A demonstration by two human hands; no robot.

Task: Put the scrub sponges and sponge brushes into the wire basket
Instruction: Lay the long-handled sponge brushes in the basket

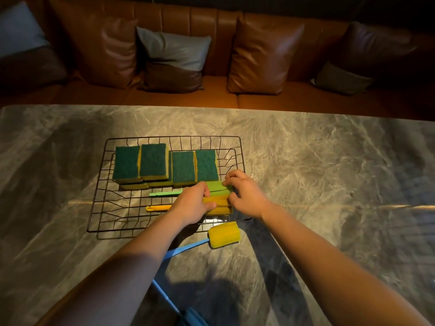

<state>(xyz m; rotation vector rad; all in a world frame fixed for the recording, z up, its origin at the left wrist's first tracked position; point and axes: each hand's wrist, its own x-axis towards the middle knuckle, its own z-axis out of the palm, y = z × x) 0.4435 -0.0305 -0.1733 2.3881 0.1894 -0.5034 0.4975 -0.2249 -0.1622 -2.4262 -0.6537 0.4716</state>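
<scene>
Settling two sponge-brush heads, green (217,187) and yellow (217,204), into black wire basket (98,184) at frame centre: your left hand (191,205) clasps yellow head, right hand (243,192) pinches green. Green-topped scrub sponges (164,165) already inside. Next, likely: release, fetch blue-handled yellow sponge brush (223,235) lying below basket.

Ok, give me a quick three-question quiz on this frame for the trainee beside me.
1. True or false: the blue-handled sponge brush already lies inside the wire basket.
2. How many green-topped scrub sponges show their top in the far row of the basket? A) two B) four C) six
3. What are the left hand and the right hand doing?

Key:
1. False; it lies on the marble table, just outside the near rim.
2. B
3. Both are on the foam heads of the green-handled brush and the yellow-handled brush, at the basket's right side.
</scene>
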